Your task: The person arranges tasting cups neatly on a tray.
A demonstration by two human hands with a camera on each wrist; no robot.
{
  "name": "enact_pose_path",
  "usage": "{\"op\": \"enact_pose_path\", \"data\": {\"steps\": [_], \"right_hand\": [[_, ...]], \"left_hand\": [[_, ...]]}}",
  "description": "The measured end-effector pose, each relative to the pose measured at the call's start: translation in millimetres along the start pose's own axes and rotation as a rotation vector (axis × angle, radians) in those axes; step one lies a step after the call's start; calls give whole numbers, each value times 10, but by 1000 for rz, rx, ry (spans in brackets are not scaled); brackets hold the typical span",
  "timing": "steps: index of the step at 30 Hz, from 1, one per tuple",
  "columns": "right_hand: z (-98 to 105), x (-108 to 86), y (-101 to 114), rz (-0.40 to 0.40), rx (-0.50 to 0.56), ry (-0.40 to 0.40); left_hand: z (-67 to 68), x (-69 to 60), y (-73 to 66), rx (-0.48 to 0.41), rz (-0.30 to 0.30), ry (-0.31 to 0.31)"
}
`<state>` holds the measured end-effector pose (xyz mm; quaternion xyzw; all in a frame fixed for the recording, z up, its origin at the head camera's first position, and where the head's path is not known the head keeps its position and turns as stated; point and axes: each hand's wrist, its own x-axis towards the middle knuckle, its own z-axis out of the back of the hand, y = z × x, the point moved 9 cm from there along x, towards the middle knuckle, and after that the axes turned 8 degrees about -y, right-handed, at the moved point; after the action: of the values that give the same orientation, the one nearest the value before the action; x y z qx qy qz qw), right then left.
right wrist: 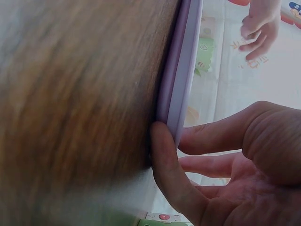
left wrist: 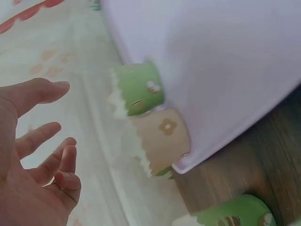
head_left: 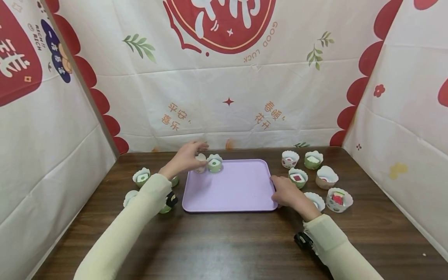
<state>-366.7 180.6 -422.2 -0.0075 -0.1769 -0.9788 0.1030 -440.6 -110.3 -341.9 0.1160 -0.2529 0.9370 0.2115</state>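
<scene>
A flat lilac tray [head_left: 231, 192] lies on the dark wooden table. At its far left corner stand two paper baking cups side by side: a green one [head_left: 214, 165] with a pale filling and a beige one [left wrist: 162, 136] with a brown flower print. My left hand [head_left: 187, 156] hovers just above the beige cup, partly covering it in the head view. The left wrist view shows that hand apart from both cups, its fingers spread and loosely bent. My right hand [right wrist: 221, 160] pinches the tray's right rim between thumb and index finger.
Several filled cups stand right of the tray, among them a spotted cup [head_left: 338, 199] with a red piece and a beige cup [head_left: 326, 177]. More cups, one green [head_left: 141, 177], stand at left, partly behind my left sleeve. A printed white cloth [head_left: 224, 85] hangs behind the table.
</scene>
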Motion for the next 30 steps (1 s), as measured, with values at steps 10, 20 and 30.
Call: {"op": "enact_pose_path", "data": {"steps": [10, 20, 30], "right_hand": [[27, 1, -2, 22, -5, -20], [10, 8, -3, 12, -15, -14], [7, -5, 25, 17, -9, -7]], "left_hand": [[493, -486, 378, -71, 66, -207], [798, -996, 897, -90, 147, -357], [1089, -1316, 1239, -48, 208, -446]]}}
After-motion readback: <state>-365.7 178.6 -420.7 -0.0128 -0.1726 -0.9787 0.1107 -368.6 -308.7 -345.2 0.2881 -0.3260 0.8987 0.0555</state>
